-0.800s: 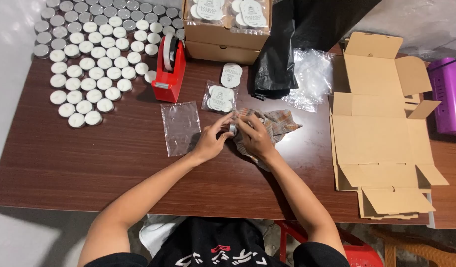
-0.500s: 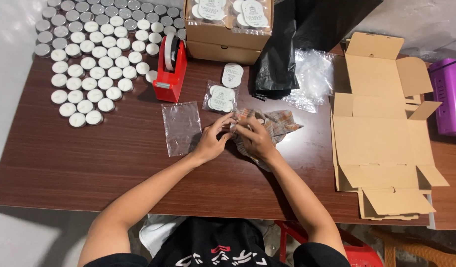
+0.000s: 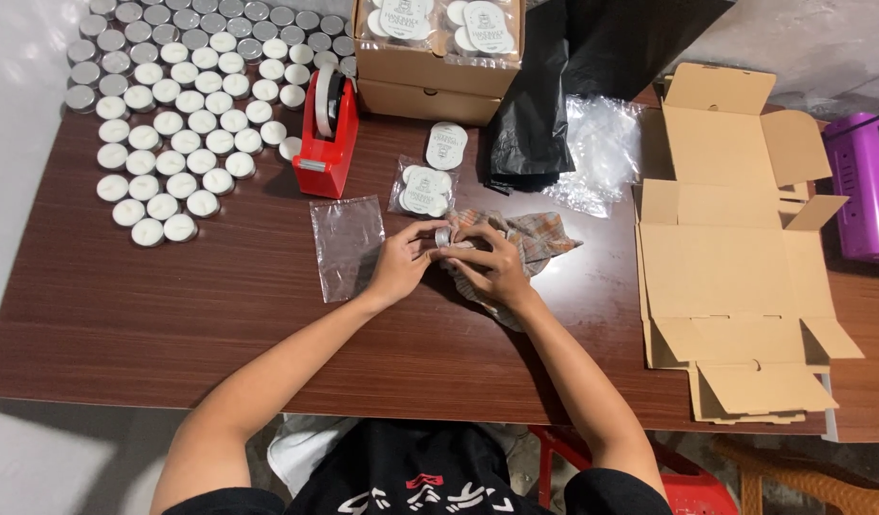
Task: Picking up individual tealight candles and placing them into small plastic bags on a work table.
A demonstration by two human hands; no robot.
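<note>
Brown table | small tin pinched between left hand and right hand

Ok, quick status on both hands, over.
Left hand and right hand pinch one small tealight between fingertips, above checked cloth. Empty clear bag lies flat beside left hand. Nothing in the way.

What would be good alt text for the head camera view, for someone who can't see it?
Seen from above, a person's left hand and right hand hold a small round tealight over a checked cloth on a dark wooden table. Rows of tealights, a red tape dispenser and a clear plastic bag lie left; flattened cardboard boxes lie right.
</note>
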